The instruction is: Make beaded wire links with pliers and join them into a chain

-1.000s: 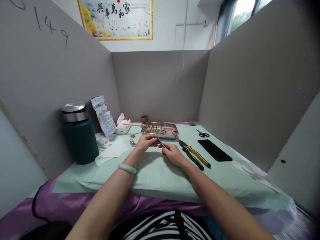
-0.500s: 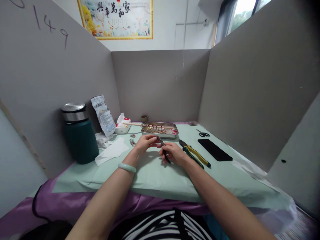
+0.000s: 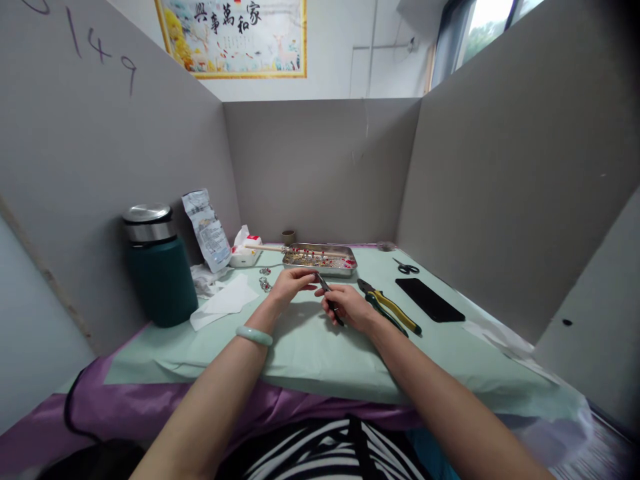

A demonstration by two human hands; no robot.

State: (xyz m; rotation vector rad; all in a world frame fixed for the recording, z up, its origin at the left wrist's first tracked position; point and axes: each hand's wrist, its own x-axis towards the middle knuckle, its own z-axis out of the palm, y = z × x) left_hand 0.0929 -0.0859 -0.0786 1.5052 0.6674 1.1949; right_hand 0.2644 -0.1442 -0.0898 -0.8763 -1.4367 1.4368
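My right hand point(image 3: 347, 306) is closed around a small pair of dark-handled pliers point(image 3: 336, 311), whose jaws point up and left. The jaw tips meet the fingertips of my left hand point(image 3: 293, 285), which are pinched together. Whatever sits in that pinch is too small to make out. Behind both hands lies a metal tray point(image 3: 320, 271) of small red and gold beads, with a wooden stick point(image 3: 265, 249) carrying red-beaded pieces resting across it. Small silver and red trinkets point(image 3: 265, 285) lie left of my left hand.
Right of my right hand lie large green-and-yellow pliers point(image 3: 395, 313), a black phone point(image 3: 430, 300) and scissors point(image 3: 409, 269). A green flask point(image 3: 161, 280), white paper point(image 3: 225, 303) and a tissue pack point(image 3: 246, 253) are at left. Grey partitions point(image 3: 320, 173) enclose the table.
My right hand and the small pliers have shifted very slightly to the right. My left hand stays nearly where it was, still pinched at the jaw tips.
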